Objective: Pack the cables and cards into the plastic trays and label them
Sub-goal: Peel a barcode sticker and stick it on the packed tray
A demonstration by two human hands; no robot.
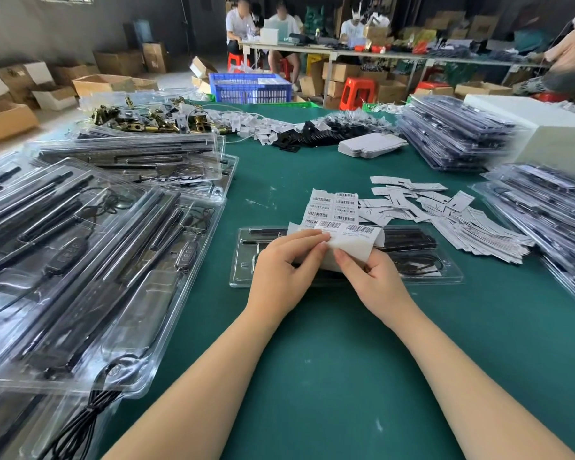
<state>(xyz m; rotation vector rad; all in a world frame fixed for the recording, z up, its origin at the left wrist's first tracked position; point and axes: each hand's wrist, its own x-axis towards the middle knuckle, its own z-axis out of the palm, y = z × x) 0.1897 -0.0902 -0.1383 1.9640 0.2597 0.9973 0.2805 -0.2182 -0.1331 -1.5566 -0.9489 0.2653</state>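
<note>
A clear plastic tray point(445, 275) holding black cables and rods lies on the green table in front of me. Both hands hold a sheet of barcode labels point(332, 207) just above it. My left hand point(283, 267) pinches a white label at the sheet's lower left edge. My right hand point(374, 280) grips the curled-under backing paper from below. The sheet's bottom row bends toward me and covers the tray's middle. Loose white cards point(445, 210) lie scattered to the right of the sheet.
Stacks of filled clear trays point(90, 260) crowd the left side, and more stacks point(455, 137) sit at the right. Brass clips point(140, 119), white tags and black parts lie at the far edge. A white box point(551, 127) stands far right. People work at a table behind.
</note>
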